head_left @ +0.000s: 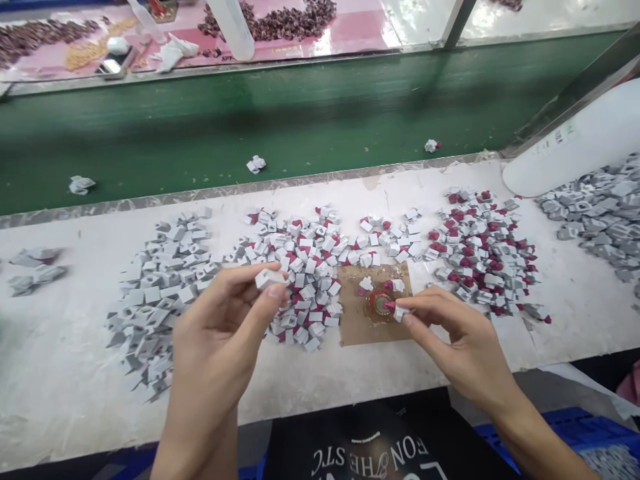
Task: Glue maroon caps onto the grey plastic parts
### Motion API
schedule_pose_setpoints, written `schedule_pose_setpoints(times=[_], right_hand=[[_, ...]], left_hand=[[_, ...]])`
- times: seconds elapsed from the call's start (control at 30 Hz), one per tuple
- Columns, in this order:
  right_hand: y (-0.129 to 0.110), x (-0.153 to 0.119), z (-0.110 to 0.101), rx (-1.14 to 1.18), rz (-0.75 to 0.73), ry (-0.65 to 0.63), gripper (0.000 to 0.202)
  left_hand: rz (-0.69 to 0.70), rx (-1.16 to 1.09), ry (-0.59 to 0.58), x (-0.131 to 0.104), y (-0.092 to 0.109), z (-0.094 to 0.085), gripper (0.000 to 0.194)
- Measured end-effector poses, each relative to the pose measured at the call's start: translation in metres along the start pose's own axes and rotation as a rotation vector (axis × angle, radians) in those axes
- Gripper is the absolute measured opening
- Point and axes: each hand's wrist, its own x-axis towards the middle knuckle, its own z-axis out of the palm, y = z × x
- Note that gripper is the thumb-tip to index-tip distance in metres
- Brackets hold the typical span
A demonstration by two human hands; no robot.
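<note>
Between thumb and fingertips, my left hand (220,333) pinches a small light-grey plastic piece (270,277), held up over the piles. My right hand (463,337) grips a small grey and dark-red plastic part (399,311); its red end is at a small round dish (381,303) with a reddish rim. I cannot tell whether the part touches it. That dish stands on a brown cardboard sheet (357,327), with a couple of grey and red parts (396,285) lying behind it. A heap of grey and red parts (305,267) lies between my hands.
Plain grey pieces (165,293) are heaped at left. Another grey and red heap (480,253) lies at right, beside a white tube (575,143) and more grey pieces (605,213). Behind runs a green conveyor belt (320,120) carrying a few parts. A blue crate (570,427) is at lower right.
</note>
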Motion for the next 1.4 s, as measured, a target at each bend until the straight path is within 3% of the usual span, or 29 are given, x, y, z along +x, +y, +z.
schedule_pose_setpoints(times=[0.1, 0.17, 0.37, 0.57, 0.87, 1.0, 1.1, 1.17, 1.2, 1.27, 1.3, 1.4], right_hand=[[0.001, 0.007, 0.0, 0.336, 0.134, 0.021, 0.01], [0.0, 0.014, 0.003, 0.517, 0.181, 0.039, 0.014], [-0.007, 0.031, 0.015, 0.678, 0.204, 0.013, 0.016], [-0.005, 0.032, 0.017, 0.652, 0.203, 0.008, 0.016], [-0.002, 0.035, 0.014, 0.429, 0.019, -0.048, 0.021], [-0.007, 0.047, 0.009, 0.402, 0.03, -0.124, 0.02], [-0.011, 0.079, 0.001, 0.315, 0.034, -0.269, 0.02], [-0.011, 0.118, -0.005, 0.122, -0.002, -0.278, 0.03], [-0.009, 0.142, -0.007, -0.009, -0.021, -0.222, 0.035], [-0.003, 0.196, -0.008, -0.332, -0.046, 0.016, 0.04], [0.001, 0.223, -0.007, -0.391, -0.044, 0.081, 0.044], [0.012, 0.289, 0.0, -0.451, -0.05, 0.133, 0.049]], left_hand=[[-0.049, -0.087, -0.02, 0.0, 0.01, 0.021, 0.017], [-0.036, -0.121, -0.111, 0.002, 0.02, 0.038, 0.018], [-0.185, -0.467, -0.342, 0.007, 0.034, 0.075, 0.01], [-0.219, -0.562, -0.461, 0.009, 0.031, 0.079, 0.012], [-0.203, -0.52, -0.461, 0.015, 0.029, 0.081, 0.006], [-0.151, -0.456, -0.496, 0.023, 0.026, 0.075, 0.005], [-0.064, -0.346, -0.489, 0.041, 0.026, 0.069, 0.009], [0.019, -0.211, -0.432, 0.065, 0.028, 0.071, 0.016], [0.054, -0.121, -0.377, 0.081, 0.029, 0.075, 0.017], [0.09, 0.061, -0.257, 0.119, 0.033, 0.088, 0.016], [0.071, 0.131, -0.208, 0.14, 0.035, 0.097, 0.015], [0.035, 0.194, -0.157, 0.203, 0.037, 0.126, 0.022]])
